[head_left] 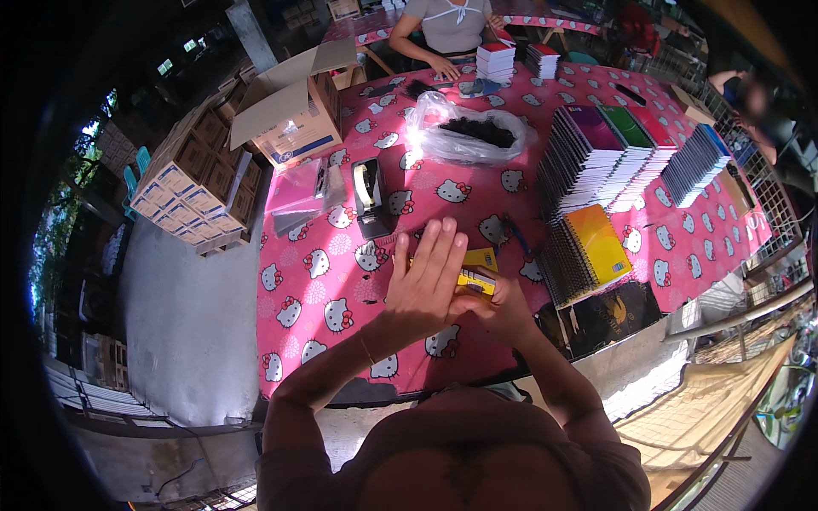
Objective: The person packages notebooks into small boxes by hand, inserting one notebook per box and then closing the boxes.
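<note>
A small yellow box (479, 284) with dark print sits in front of me over the near part of the table, a yellow flap-like piece showing behind it. My left hand (423, 279) lies across it, fingers stretched out and flat, covering much of it. From the right, my right hand (501, 308) grips the box, thumb along the near side and fingers curled around its end. Just beyond my left hand stands a black tape dispenser (370, 200). A pen-like dark object (518, 237) lies to the right of the box.
Tall stacks of spiral notebooks (588, 157) line the right side, a yellow-covered notebook (596, 247) nearest. A clear plastic bag (426, 140) holds black items. Cartons (294, 128) stand at left, beside pink plastic sleeves (294, 189). Across the pink-covered table (290, 349) sits another person (443, 25).
</note>
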Demonstrator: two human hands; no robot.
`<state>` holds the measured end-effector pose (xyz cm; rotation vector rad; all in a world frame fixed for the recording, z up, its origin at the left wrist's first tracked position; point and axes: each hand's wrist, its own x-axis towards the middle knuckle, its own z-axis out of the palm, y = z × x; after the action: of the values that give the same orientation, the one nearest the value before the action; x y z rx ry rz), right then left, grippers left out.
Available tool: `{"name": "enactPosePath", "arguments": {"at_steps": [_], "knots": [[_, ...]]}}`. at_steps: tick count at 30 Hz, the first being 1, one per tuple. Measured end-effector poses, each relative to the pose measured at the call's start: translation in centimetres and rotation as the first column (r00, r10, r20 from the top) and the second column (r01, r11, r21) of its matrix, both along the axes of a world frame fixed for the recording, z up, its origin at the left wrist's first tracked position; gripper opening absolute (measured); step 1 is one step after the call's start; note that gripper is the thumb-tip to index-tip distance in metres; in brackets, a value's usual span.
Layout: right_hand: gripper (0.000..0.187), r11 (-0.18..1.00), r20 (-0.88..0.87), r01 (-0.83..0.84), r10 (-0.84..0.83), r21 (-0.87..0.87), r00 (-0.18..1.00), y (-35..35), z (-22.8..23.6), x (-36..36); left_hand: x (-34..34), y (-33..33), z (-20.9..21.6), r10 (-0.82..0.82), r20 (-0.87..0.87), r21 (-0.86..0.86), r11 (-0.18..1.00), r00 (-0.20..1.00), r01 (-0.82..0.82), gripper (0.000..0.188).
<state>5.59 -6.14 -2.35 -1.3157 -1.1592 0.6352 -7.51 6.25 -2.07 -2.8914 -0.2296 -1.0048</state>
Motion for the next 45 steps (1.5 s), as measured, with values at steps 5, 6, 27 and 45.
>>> {"name": "enactPosePath", "arguments": {"at_steps": [5, 6, 27, 45], "knots": [[0.028, 0.995, -0.077, 0.048, -0.055, -0.091, 0.995, -0.5, -0.9, 0.3, 0.4, -1.2, 1.5, -0.016, -0.017, 0.041, 0.999, 1.0, 0.017, 0.082], [0.028, 0.992, -0.092, 0.033, -0.045, -0.121, 0.995, -0.5, -0.5, 0.2, 1.1, -0.7, 2.4, 0.02, -0.049, 0.065, 0.998, 0.999, -0.017, 0.075], [0.046, 0.989, -0.166, 0.044, -0.021, 0.139, 0.986, -4.1, -0.5, 2.5, 2.0, -1.7, 3.3, -0.298, 0.12, -0.191, 0.929, 0.947, 0.317, 0.026], [0.027, 0.938, 0.285, 0.332, -0.292, -0.103, 0.913, -10.7, 5.1, 7.6, 7.4, -5.9, 6.1, -0.419, -0.029, 0.036, 0.907, 0.907, 0.42, 0.03]]}}
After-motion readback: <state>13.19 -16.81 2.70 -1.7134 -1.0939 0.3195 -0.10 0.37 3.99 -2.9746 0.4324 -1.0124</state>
